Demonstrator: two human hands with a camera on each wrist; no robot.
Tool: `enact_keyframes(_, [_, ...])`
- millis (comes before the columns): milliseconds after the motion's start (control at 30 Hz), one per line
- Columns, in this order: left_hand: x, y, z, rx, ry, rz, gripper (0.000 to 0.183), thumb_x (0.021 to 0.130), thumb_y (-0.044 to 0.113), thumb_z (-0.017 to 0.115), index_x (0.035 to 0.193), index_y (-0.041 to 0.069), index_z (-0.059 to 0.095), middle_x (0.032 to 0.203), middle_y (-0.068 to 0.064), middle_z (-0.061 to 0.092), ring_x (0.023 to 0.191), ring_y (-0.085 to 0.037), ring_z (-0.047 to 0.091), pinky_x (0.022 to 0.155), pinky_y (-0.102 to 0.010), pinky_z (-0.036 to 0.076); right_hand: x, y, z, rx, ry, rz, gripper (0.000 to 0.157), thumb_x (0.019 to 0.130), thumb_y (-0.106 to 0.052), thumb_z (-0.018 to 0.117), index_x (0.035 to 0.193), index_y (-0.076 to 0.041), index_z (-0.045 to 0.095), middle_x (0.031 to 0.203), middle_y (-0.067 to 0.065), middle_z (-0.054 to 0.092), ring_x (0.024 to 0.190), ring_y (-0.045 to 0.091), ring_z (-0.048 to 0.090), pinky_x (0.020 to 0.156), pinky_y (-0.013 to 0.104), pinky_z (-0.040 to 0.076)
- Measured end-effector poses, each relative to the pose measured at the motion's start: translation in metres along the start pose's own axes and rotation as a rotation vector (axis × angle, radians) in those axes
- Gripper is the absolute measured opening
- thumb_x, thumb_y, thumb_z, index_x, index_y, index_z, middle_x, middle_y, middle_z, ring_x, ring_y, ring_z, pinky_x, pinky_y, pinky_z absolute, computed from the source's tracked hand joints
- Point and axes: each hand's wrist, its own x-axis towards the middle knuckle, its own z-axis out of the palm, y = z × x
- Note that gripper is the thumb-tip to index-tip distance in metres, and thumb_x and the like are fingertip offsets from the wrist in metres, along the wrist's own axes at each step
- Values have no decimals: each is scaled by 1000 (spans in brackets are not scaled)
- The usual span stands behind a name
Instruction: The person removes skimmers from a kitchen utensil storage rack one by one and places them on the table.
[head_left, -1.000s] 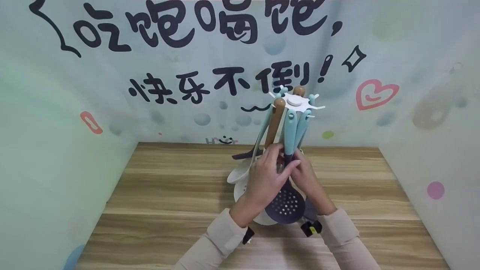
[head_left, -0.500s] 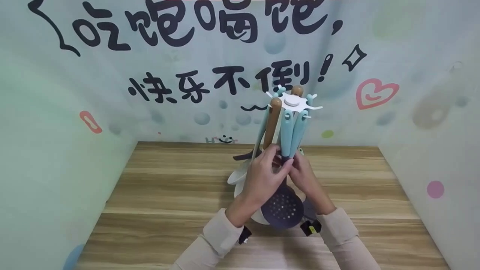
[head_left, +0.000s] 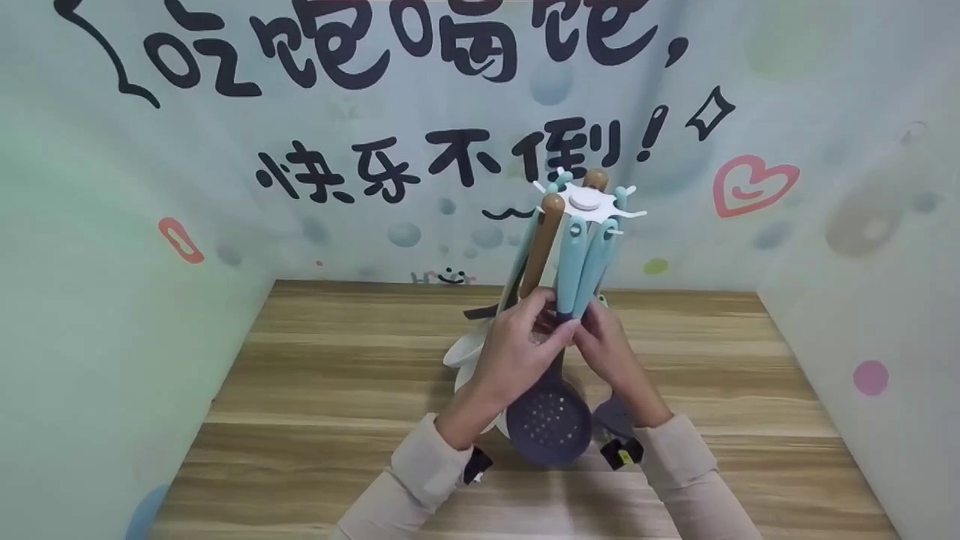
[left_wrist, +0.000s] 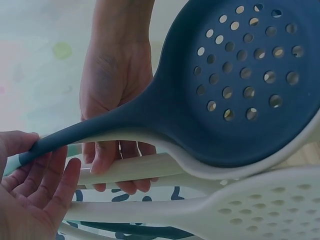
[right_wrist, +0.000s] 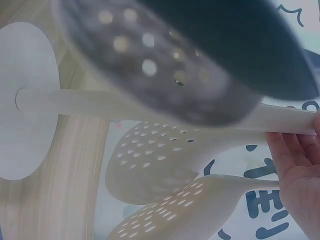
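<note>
A dark blue perforated skimmer hangs by its light blue handle from a white utensil stand. My left hand pinches its neck between thumb and fingers, as the left wrist view shows. In that view my right hand has its fingers round the stand's pale pole, behind the skimmer. The pole rises from a round white base in the right wrist view, with the right hand at the far right edge. White slotted utensils hang beside the skimmer.
Wooden handles and more light blue ones hang around the stand's top. A dark utensil head shows beside the right wrist, and a white ladle behind the left hand. The wood-look tabletop meets a printed backdrop.
The skimmer's bowl has swung left and toward me, with my left hand shifting slightly left along with it. The stand's top moved a little left; my right hand stayed nearly still.
</note>
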Motion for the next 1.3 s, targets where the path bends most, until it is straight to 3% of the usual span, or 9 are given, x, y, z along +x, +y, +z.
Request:
enact_keyframes(367, [3,-7,-7,-36,-26,33,27,91,21,60,111,2,56,98,-10,65,85,-15,63,72,-25,53,0,-1,0,-5,-4,11,34,91,6,49,124,13,46,119,27,57,111,-1,50,92,16,43])
enact_keyframes(600, [5,-9,-8,-59,-41,27,29,91,20,60,112,2,55,98,-10,63,85,-16,62,73,-29,54,-1,-1,1,-29,4,54,33,93,3,49,125,9,47,118,23,58,114,26,55,94,29,47])
enact_keyframes(700, [5,-8,-9,-52,-51,15,29,91,20,60,113,2,54,99,-11,63,86,-16,62,73,-31,54,-1,-1,2,-24,3,62,33,93,2,48,126,9,46,120,24,57,115,30,53,95,31,46])
enact_keyframes(1000, [8,-11,-18,-99,-121,-22,28,91,20,60,113,4,55,100,-11,65,88,-16,62,74,-22,52,-1,-2,2,2,10,39,33,91,7,50,124,12,46,116,26,58,109,4,54,92,17,44])
enact_keyframes(1200, [14,-18,-26,-198,-189,-59,29,91,19,60,115,4,55,105,-10,63,95,-17,61,81,-28,52,-1,-4,6,9,12,43,35,92,3,50,127,10,45,120,25,57,113,28,56,93,26,47])
enact_keyframes(1300, [17,-22,-29,-246,-220,-57,30,91,19,60,116,4,55,107,-11,63,96,-18,62,83,-29,52,-2,-6,8,-34,34,30,33,93,-1,51,125,8,48,119,23,59,112,31,57,92,32,49])
